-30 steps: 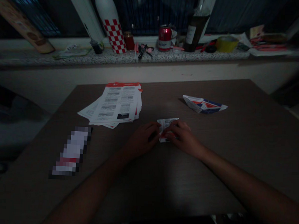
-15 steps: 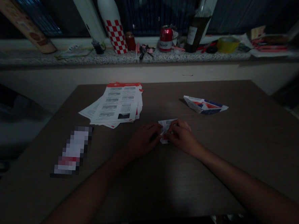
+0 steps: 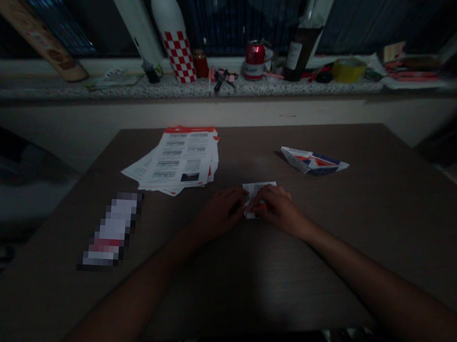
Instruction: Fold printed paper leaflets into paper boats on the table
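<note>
A small folded sheet of printed paper (image 3: 259,186) lies on the table in front of me, white with a bit of red. My left hand (image 3: 223,207) grips its left edge, the thumb and fingers curled toward each other. From the right, my right hand (image 3: 275,205) bends over the paper with its fingers pressed onto it, hiding much of that side. Beyond my right hand sits a folded paper boat (image 3: 314,162), white, blue and red. Dim light blurs the fingertips.
On the brown table (image 3: 221,289) a stack of printed sheets (image 3: 178,160) lies at back left, with a pixelated phone-shaped object (image 3: 111,231) nearer. Along the windowsill (image 3: 264,87) stand a checkered bottle (image 3: 177,49), a red can (image 3: 254,61), a dark bottle (image 3: 297,54) and yellow tape (image 3: 347,70).
The fingers of my right hand have shifted slightly over the paper, and more of its upper right corner shows. My left hand stays at the left edge.
</note>
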### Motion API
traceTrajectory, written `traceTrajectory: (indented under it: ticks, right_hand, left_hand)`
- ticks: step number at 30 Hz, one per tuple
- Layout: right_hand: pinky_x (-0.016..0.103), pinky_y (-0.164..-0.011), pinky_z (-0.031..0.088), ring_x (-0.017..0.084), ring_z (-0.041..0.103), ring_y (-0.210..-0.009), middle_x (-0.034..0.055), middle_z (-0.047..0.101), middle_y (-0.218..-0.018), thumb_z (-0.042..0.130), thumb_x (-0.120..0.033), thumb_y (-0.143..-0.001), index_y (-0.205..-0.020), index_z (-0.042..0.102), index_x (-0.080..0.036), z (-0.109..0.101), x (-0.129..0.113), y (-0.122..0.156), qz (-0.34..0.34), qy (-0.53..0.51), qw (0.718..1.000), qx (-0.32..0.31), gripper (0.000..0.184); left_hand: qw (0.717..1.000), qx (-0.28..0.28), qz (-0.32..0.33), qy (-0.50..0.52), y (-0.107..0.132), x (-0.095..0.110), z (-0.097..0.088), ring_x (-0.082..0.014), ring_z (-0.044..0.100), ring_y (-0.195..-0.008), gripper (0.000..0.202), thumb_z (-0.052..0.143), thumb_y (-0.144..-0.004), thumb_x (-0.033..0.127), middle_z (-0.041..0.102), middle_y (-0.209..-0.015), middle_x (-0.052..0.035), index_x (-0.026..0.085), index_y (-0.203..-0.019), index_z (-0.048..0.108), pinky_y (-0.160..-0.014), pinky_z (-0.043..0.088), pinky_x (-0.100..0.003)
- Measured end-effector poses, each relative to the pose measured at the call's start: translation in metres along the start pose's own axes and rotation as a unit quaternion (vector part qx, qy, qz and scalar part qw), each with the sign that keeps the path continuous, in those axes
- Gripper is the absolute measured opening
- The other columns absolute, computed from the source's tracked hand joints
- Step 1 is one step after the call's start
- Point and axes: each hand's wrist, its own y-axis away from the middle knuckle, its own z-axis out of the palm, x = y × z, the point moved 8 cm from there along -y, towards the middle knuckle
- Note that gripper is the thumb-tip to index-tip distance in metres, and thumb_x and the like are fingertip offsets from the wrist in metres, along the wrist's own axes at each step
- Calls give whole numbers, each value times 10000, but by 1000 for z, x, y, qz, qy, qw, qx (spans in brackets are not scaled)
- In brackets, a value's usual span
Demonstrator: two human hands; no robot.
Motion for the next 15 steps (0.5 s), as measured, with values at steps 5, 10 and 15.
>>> traceTrajectory:
  ticks: [5, 10, 15]
  right_hand:
    - [408, -919, 387, 253, 631, -1039, 35, 742, -1046, 712, -314, -994, -1053, 757, -274, -1, -2, 0, -12, -34, 999, -14, 84]
    - [402, -911, 385, 242, 618, -1015, 34, 698, -1004, 681, -319, -1017, -962, 778, -268, 0, -4, 0, -18, -15, 1000, -15, 123]
    - [367, -835, 392, 223, 627, -910, 24, 702, -875, 688, -299, -1000, -852, 734, -233, 3, -1, -2, 4, -13, 1000, 5, 169]
  left_hand:
    - [1000, 5, 0, 6, -1, 2, -1, -262, 656, -1244, 72, 554, -1043, 264, 692, -1318, -81, 232, -1005, 606, -1083, 526, -474]
    - [1000, -5, -2, -5, -1, 2, -1, -263, 654, -1247, 82, 538, -1042, 249, 688, -1336, -90, 227, -1046, 617, -1077, 528, -475]
    - [1000, -7, -4, -2, -1, 3, -1, -267, 640, -1279, 82, 545, -1046, 245, 680, -1357, -91, 231, -1081, 618, -1098, 518, -484]
